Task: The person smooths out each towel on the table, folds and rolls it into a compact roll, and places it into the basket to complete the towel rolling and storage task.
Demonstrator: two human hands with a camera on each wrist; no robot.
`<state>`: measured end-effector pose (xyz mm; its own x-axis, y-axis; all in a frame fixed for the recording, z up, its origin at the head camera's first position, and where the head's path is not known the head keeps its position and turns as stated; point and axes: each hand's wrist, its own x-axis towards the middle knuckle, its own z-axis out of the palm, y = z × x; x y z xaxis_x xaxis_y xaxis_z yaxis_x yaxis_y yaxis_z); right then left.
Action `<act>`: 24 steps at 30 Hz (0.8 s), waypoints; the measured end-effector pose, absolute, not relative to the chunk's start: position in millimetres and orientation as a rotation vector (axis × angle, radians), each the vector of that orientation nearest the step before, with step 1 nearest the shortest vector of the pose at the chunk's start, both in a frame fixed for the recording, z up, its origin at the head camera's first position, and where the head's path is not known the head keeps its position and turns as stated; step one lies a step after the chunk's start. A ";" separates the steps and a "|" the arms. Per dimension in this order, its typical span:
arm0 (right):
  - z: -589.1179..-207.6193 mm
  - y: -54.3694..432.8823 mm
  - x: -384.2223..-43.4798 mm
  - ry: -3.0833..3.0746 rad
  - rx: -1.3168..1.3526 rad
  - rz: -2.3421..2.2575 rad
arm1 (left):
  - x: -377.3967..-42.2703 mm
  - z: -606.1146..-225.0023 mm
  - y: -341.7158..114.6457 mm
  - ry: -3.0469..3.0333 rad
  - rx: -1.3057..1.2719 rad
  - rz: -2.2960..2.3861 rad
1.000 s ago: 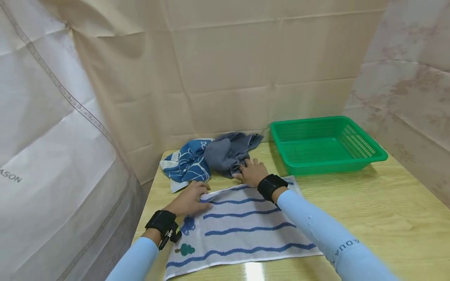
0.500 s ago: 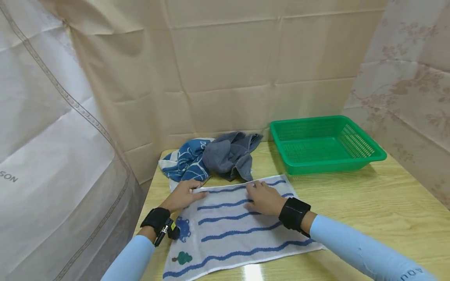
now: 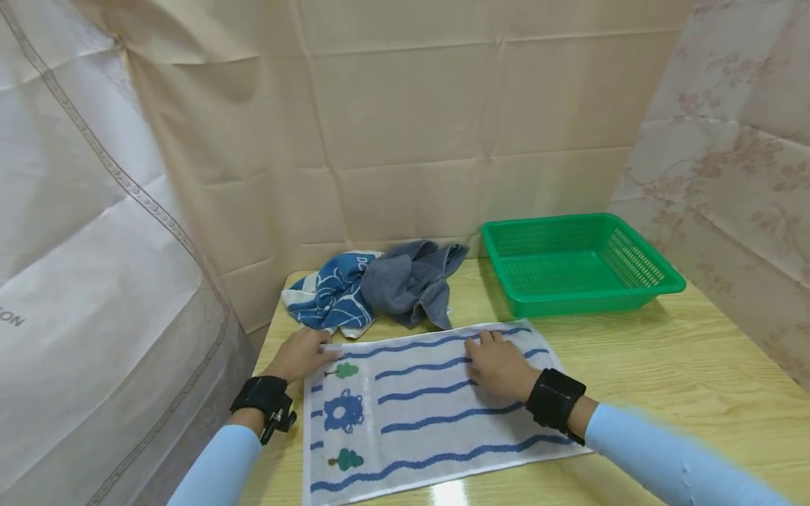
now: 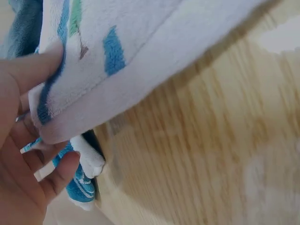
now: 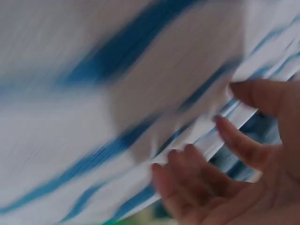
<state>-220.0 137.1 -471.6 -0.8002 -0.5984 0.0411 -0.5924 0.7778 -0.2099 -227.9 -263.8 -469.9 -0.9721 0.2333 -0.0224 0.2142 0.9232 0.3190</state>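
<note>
A white towel (image 3: pixel 430 439) with wavy blue stripes, green trees and a blue figure lies spread on the table. My left hand (image 3: pixel 300 356) pinches its far left corner. In the left wrist view, the thumb (image 4: pixel 44 68) lies on top of the cloth and the fingers are beneath. My right hand (image 3: pixel 503 367) rests on the towel's far right part, fingers slightly bent; the right wrist view shows these fingers (image 5: pixel 183 173) spread against the cloth without gripping it. Behind the towel lie a crumpled blue-and-white towel (image 3: pixel 338 292) and a crumpled grey cloth (image 3: pixel 408 284).
A green plastic basket (image 3: pixel 572 306) with perforated walls stands at the back right of the wooden table (image 3: pixel 671 393). Beige sheeting (image 3: pixel 405 140) hangs behind the table. Pale sheets hang on both sides, and the left one (image 3: pixel 126 316) comes close to the table's edge.
My left hand has moved left with the towel's corner, and the printed left end now lies flatter. My right hand has come back from the grey cloth and shifted right over the towel.
</note>
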 end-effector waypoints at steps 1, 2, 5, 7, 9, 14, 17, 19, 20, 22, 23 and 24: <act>-471.6 125.7 -211.5 2.924 -1.064 -0.340 | -227.5 -470.2 -263.8 3.029 0.320 0.483; -471.8 112.1 -201.9 2.890 -1.167 -0.351 | -227.1 -470.3 -263.7 3.040 0.296 0.468; -472.6 64.0 -170.3 2.683 -1.482 -0.319 | -227.6 -470.4 -262.4 3.056 0.232 0.455; -472.7 30.2 -149.0 2.517 -1.644 -0.241 | -228.7 -472.0 -260.9 3.062 0.207 0.465; -476.3 0.7 -130.7 2.417 -1.809 -0.125 | -229.9 -475.2 -259.1 3.055 0.197 0.492; -486.6 -50.5 -101.6 2.463 -2.087 0.100 | -230.3 -481.9 -262.8 3.036 0.274 0.544; -490.9 -65.9 -94.2 2.554 -2.178 0.128 | -228.6 -482.8 -268.0 3.052 0.284 0.551; -492.1 -73.0 -92.2 2.581 -2.215 0.122 | -226.8 -482.4 -272.5 3.067 0.253 0.546; -492.1 -75.7 -92.0 2.579 -2.210 0.107 | -225.9 -481.9 -274.8 3.071 0.234 0.546; -491.0 -80.1 -93.2 2.559 -2.148 0.072 | -224.0 -481.5 -279.2 3.077 0.220 0.541; -489.8 -81.6 -94.2 2.534 -2.088 0.039 | -223.2 -481.5 -281.0 3.079 0.216 0.534; -488.7 -82.4 -95.1 2.505 -2.017 0.002 | -222.4 -481.6 -283.1 3.082 0.229 0.520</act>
<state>-95.1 -82.4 -488.7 -0.2114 -0.9757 0.0571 -0.9756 0.2142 0.0475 -222.4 -283.1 -481.6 -0.9893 0.1451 0.0164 0.1425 0.9341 0.3273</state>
